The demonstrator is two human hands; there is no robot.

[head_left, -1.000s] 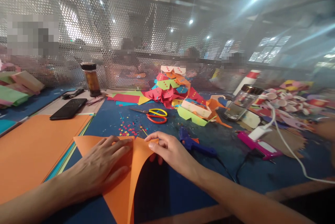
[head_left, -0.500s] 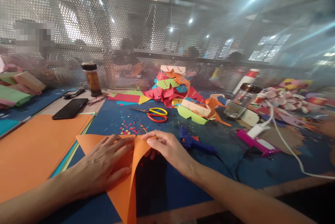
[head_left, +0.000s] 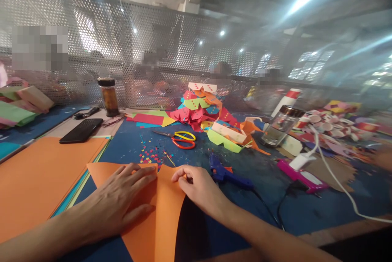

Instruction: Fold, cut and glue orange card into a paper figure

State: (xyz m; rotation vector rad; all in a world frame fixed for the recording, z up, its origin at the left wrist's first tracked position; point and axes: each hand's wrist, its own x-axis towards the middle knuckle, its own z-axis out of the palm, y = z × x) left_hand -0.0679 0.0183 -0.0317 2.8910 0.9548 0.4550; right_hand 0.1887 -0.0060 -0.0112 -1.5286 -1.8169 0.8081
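— Left hand (head_left: 118,203) lying flat and open, fingers spread, pressing down on the orange sheet (head_left: 159,221), gripping nothing

— And the right hand (head_left: 199,188)?

— Resting on the sheet's right flap, fingers curled loosely with the tips on the paper near its far edge; looking like pressing rather than pinching, though hard telling with the underside hidden

— Sheet lying where, against the two hands?

— Lying on the blue table (head_left: 275,209), directly under both palms, folded, with a fold line running toward the near edge between the hands; far corner poking out just past the left fingertips

— Anything sitting close by?

— Blue glue gun (head_left: 226,174) lying just beside the right hand, touching neither hand nor sheet. Scissors (head_left: 180,137) with yellow and red handles lying farther back, past a scatter of small paper bits (head_left: 151,154). Stack of orange paper (head_left: 39,180) lying near the left forearm, with a black phone (head_left: 81,130) beyond it

— Farther off?

— Heap of folded coloured paper pieces (head_left: 205,109) sitting by the mesh screen (head_left: 153,49), a dark jar (head_left: 109,96) standing to its left, a glass jar (head_left: 281,125) leaning to the right
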